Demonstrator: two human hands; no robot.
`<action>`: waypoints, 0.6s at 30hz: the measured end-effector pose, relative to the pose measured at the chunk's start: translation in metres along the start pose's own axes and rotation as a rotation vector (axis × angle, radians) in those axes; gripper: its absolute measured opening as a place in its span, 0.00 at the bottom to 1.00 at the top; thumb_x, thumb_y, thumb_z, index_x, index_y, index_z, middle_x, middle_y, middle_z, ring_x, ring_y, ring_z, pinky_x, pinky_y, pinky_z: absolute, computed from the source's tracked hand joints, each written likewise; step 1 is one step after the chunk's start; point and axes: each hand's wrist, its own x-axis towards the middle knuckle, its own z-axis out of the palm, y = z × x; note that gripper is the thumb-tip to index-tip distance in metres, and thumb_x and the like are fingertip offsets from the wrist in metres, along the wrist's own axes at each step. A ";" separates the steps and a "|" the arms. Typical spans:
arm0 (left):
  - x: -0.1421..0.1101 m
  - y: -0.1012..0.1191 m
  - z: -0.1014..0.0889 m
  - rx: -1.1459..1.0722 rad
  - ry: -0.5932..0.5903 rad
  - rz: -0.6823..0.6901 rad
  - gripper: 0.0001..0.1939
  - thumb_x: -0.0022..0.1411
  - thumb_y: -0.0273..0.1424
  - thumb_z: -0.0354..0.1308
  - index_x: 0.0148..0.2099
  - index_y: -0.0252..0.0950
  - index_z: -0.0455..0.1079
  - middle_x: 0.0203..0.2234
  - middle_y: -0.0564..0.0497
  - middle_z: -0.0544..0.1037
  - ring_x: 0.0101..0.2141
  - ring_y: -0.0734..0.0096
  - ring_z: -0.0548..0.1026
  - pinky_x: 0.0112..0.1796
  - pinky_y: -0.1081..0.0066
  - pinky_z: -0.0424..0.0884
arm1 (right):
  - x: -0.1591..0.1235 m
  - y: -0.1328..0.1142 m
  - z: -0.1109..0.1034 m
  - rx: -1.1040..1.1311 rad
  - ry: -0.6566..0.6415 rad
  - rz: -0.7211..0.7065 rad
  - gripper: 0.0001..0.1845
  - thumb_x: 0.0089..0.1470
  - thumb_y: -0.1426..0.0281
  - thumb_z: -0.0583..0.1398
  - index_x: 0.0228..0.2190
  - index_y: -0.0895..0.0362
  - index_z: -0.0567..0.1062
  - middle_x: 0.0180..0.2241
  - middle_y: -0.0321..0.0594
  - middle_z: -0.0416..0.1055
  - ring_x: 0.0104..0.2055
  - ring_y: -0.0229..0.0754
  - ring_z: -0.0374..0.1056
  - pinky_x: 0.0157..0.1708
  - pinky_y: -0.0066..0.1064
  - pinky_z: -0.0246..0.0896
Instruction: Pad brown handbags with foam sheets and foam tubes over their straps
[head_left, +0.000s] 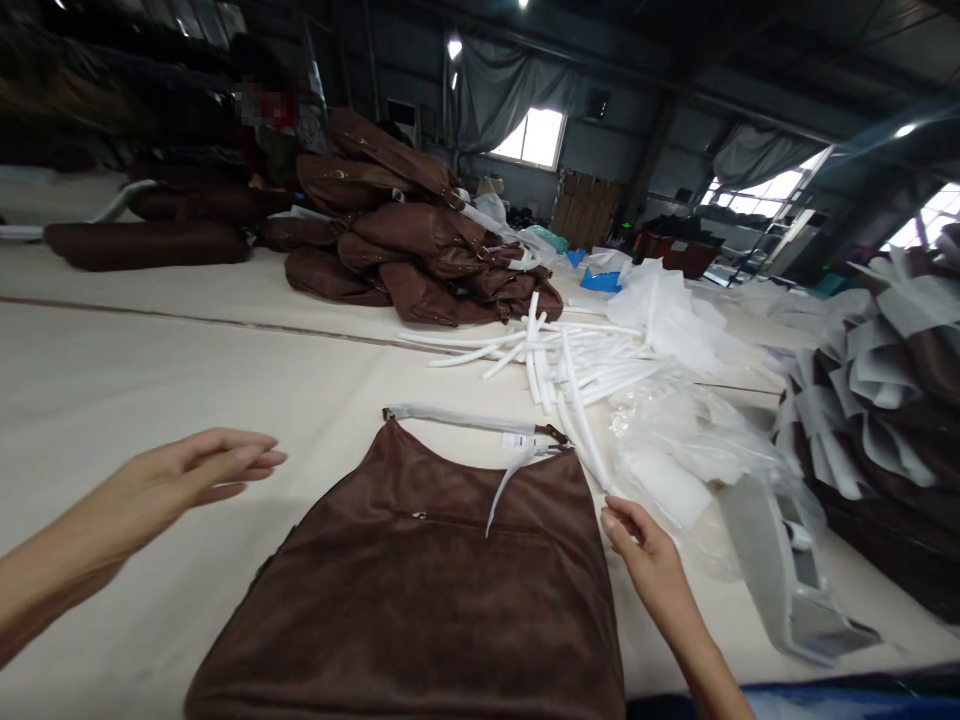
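A brown leather-look shoulder bag lies flat on the table in front of me, its short zip facing up. White wrapping covers most of its strap, and a white tag hangs by the strap's right end. To the left of the bag, my left hand hovers empty with its fingers stretched out. By the bag's right edge, my right hand pinches the near end of a long white foam rod. The rod's far end reaches into a loose heap of similar rods.
More brown bags are piled at the back. Clear plastic and a grey-white tape dispenser lie at right, beside a stack of paper-wrapped brown pieces. A person stands at back left.
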 end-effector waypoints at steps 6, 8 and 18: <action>0.040 0.118 0.120 0.267 -0.288 0.429 0.19 0.59 0.44 0.48 0.41 0.39 0.74 0.40 0.50 0.81 0.43 0.60 0.78 0.47 0.66 0.71 | 0.041 -0.016 0.022 -0.215 -0.007 -0.223 0.25 0.53 0.54 0.57 0.43 0.60 0.76 0.43 0.50 0.74 0.41 0.50 0.72 0.44 0.42 0.67; 0.060 0.132 0.159 0.475 -0.300 0.527 0.17 0.61 0.36 0.46 0.45 0.38 0.73 0.43 0.47 0.80 0.44 0.60 0.77 0.47 0.66 0.70 | 0.041 -0.010 0.027 -0.318 0.014 -0.220 0.27 0.52 0.55 0.58 0.47 0.60 0.74 0.44 0.52 0.74 0.42 0.53 0.72 0.46 0.44 0.66; 0.110 0.146 0.248 0.700 -0.231 0.653 0.12 0.56 0.18 0.52 0.36 0.35 0.74 0.38 0.40 0.78 0.41 0.56 0.76 0.41 0.61 0.70 | -0.021 -0.006 0.097 0.090 -0.103 0.091 0.37 0.53 0.57 0.60 0.59 0.60 0.60 0.54 0.52 0.71 0.56 0.53 0.68 0.57 0.43 0.61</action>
